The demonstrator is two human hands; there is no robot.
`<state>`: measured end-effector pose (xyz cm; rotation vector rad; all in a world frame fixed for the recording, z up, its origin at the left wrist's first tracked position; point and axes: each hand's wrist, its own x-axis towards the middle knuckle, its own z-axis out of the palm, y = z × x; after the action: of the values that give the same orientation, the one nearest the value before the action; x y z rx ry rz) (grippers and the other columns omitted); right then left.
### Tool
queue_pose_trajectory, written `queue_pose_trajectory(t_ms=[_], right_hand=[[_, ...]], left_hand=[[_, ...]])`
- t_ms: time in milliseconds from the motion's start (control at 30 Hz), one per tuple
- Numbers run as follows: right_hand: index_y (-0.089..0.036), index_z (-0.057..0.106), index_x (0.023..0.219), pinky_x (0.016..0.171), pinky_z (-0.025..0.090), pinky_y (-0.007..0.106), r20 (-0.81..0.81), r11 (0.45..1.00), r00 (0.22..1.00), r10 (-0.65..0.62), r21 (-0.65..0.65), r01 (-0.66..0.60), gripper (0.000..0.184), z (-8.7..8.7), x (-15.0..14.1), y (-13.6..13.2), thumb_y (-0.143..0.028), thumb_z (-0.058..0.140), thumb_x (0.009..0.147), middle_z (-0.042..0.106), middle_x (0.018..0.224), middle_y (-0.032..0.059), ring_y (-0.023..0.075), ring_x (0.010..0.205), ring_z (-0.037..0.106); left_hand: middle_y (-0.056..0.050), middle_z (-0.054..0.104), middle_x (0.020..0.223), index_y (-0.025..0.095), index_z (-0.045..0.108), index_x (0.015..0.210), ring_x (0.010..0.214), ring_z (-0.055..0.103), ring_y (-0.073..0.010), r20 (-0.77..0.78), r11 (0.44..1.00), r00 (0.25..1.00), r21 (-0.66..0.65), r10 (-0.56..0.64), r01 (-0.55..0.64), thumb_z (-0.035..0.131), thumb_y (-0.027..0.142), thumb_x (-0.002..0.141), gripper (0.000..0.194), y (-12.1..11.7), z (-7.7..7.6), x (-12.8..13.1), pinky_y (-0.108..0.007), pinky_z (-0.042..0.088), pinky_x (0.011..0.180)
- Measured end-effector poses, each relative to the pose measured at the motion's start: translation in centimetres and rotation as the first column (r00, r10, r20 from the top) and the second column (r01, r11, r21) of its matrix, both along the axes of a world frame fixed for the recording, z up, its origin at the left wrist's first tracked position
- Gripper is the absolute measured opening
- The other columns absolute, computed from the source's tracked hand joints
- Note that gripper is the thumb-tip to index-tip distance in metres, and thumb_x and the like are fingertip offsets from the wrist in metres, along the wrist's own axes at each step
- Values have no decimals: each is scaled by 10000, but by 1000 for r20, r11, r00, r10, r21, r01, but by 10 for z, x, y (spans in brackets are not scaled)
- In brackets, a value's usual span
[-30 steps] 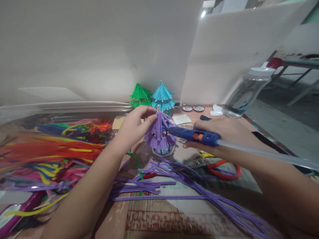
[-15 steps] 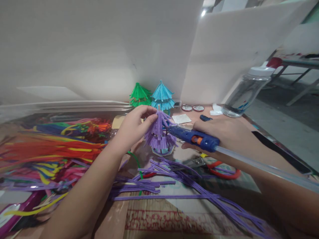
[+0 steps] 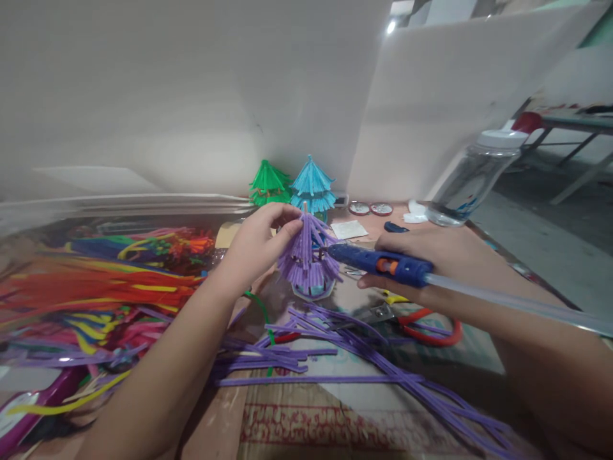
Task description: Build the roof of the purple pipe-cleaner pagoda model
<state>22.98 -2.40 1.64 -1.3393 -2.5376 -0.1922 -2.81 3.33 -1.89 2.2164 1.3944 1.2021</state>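
A purple pipe-cleaner tower [image 3: 307, 259] stands at the table's middle. My left hand [image 3: 256, 246] is closed around its upper tier, fingers pinching near the tip. My right hand [image 3: 431, 259] grips a blue glue gun [image 3: 383, 264] with an orange trigger, and its nozzle touches the tower's right side. A clear glue stick [image 3: 517, 301] trails out of the gun's back toward the right. Loose purple pipe cleaners [image 3: 335, 348] lie in front of the tower.
Finished green [image 3: 269, 183] and light-blue [image 3: 312, 185] towers stand at the back by the wall. Piles of coloured pipe cleaners [image 3: 100, 287] fill the left. Red-handled scissors [image 3: 421, 326] lie under my right wrist. A clear bottle [image 3: 472, 179] stands at the right.
The glue gun dipped and then levelled again, its nozzle staying at the tower's right side. My left hand has held its grip on the tower's top.
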Motion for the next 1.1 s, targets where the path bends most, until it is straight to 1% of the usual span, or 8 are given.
queue_pose_trajectory(t_ms=[100,200,267,433,567,733,933,1100], right_hand=[[-234,632,779,566,334,299,-84,997,996,30,-63,-36,370,2,0,1,-584,563,875,647,693,32,201,649,595],[-236,645,788,567,352,289,-125,995,991,50,-83,-60,375,3,1,3,-596,571,865,657,717,18,184,655,603],[-236,646,791,557,353,282,-129,992,991,43,-109,-58,404,3,1,4,-622,554,865,659,719,10,173,643,602],[-253,662,886,555,361,274,-93,985,996,-5,-171,-11,422,5,1,4,-653,529,868,660,735,1,163,650,606],[-240,658,854,563,357,287,-72,990,997,-10,-143,0,419,6,-1,3,-641,538,865,668,757,22,179,663,602],[-287,666,896,597,369,305,-74,986,996,-45,-162,33,365,8,-2,1,-629,540,870,691,831,13,210,739,607],[-257,632,825,558,368,307,-55,988,996,-74,-142,66,401,8,-3,1,-643,532,866,666,756,16,199,668,588],[-259,627,806,524,356,309,-51,995,996,-68,-79,64,434,6,-3,2,-676,518,856,668,748,29,209,646,590]], left_hand=[[-54,712,1014,162,673,1032,918,649,-185,2,1000,1000,1,-2,2,574,328,898,235,0,0,0,-306,493,877],[-56,713,1016,158,671,1033,915,650,-184,11,1000,1000,-4,-7,7,580,321,895,232,0,0,0,-306,493,875],[-56,713,1020,162,670,1033,922,651,-186,13,1000,1000,-9,-8,9,580,325,895,232,0,0,0,-311,492,881],[-61,715,1027,169,670,1030,938,655,-196,18,1000,1000,-14,-17,17,567,337,898,237,0,1,0,-327,497,893],[-59,715,1018,171,671,1021,929,653,-195,14,1000,1000,-11,-11,11,569,333,892,231,0,0,1,-328,501,886],[-56,715,1012,174,671,1016,928,653,-197,18,1000,1000,-7,-19,19,567,335,895,227,-1,0,1,-339,504,899],[-51,716,1010,185,674,1013,932,651,-201,17,1000,1000,-12,-23,23,559,335,897,222,0,0,0,-350,513,904],[-59,713,1007,176,677,1017,920,653,-202,17,1000,1000,-10,-14,14,562,349,898,240,0,0,0,-339,516,879]])
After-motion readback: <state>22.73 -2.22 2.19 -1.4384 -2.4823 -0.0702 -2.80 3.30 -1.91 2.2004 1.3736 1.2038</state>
